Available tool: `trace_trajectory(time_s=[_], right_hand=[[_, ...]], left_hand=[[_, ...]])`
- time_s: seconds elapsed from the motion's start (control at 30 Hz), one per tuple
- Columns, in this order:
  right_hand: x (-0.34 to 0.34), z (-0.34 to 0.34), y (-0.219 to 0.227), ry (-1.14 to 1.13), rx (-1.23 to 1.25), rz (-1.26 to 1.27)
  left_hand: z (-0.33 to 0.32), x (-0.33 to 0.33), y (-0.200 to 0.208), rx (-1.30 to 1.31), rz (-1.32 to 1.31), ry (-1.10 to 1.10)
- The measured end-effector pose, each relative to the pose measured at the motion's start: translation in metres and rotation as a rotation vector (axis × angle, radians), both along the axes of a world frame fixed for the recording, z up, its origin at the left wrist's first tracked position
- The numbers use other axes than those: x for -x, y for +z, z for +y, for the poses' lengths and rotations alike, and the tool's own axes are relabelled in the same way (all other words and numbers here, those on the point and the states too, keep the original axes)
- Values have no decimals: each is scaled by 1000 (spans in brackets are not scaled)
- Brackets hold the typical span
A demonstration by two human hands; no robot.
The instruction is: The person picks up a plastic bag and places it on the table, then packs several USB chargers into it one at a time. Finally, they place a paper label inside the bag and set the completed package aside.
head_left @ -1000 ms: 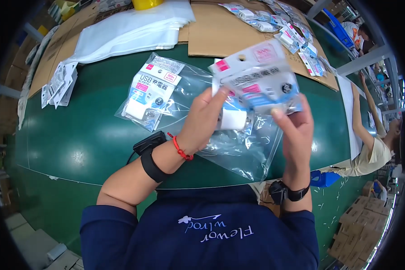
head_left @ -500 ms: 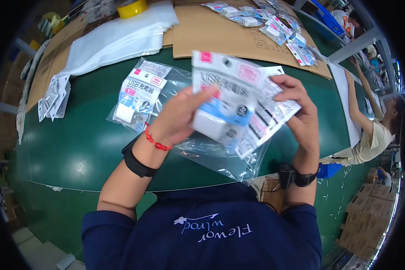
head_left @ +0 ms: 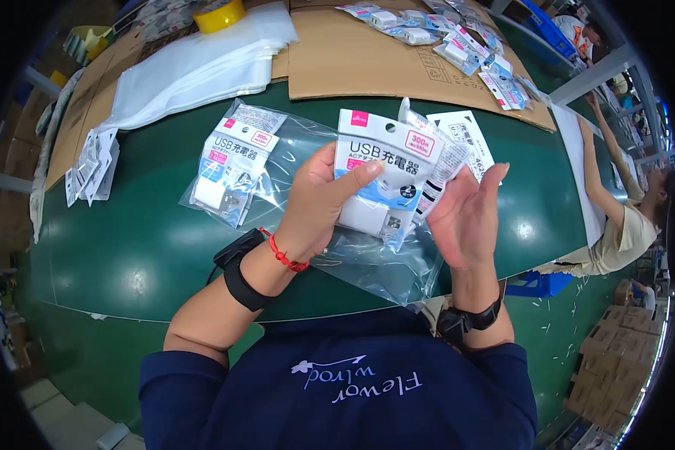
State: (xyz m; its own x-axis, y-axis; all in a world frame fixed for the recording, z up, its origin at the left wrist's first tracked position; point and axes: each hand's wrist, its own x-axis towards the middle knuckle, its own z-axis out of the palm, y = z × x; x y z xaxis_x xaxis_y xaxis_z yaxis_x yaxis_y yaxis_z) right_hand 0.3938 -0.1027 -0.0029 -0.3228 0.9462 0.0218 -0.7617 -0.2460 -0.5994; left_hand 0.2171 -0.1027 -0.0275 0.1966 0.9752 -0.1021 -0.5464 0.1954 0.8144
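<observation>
My left hand [head_left: 322, 199] grips a small bundle of blister-type charger packs, thumb across the front one. That charger pack [head_left: 375, 202] is white and blue with a pink corner, and a white charger shows through its clear film. Behind it another pack [head_left: 446, 161] fans out, its back side printed in black. My right hand [head_left: 465, 214] is open beside the bundle's right edge, palm turned up and thumb apart. Beyond it is a white printed card [head_left: 476, 142], partly covered. Below the hands lies a large clear plastic bag [head_left: 375, 274]; another charger pack [head_left: 232, 161] rests on its left part.
A stack of clear bags [head_left: 195, 71] and yellow tape roll [head_left: 220, 15] lie at the far left. Several cards [head_left: 94, 166] sit at the left. More charger packs [head_left: 461, 52] are on cardboard [head_left: 352, 71] at the back. Another person [head_left: 626, 221] works at the right.
The bundle has turned more upright and faces me clearly. My right hand has let go of the packs and opened, palm up, moving slightly left and down.
</observation>
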Motion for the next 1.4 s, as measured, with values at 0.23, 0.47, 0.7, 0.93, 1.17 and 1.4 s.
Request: trace_trajectory(time_s=[0.23,0.47,0.7,0.93,1.17,1.4], right_hand=[[13,6,-10,-105,-196,-500],[16,17,-3,-193,-226,-629],[14,19,5,-157,-336,-826],[25,-6,-4,-203,-253,-565],[-4,5,-9,-384,-141,-572],[-91,12,-4,-466,-60,-587]], left_hand=[[-7,-7,-3,-165,372,39],[-4,-5,-5,-286,362,71],[-6,-2,-7,-314,390,77],[-10,-8,-12,-273,282,136],[-12,-10,-5,-428,490,145],[-31,-26,-3,-862,1186,-149]])
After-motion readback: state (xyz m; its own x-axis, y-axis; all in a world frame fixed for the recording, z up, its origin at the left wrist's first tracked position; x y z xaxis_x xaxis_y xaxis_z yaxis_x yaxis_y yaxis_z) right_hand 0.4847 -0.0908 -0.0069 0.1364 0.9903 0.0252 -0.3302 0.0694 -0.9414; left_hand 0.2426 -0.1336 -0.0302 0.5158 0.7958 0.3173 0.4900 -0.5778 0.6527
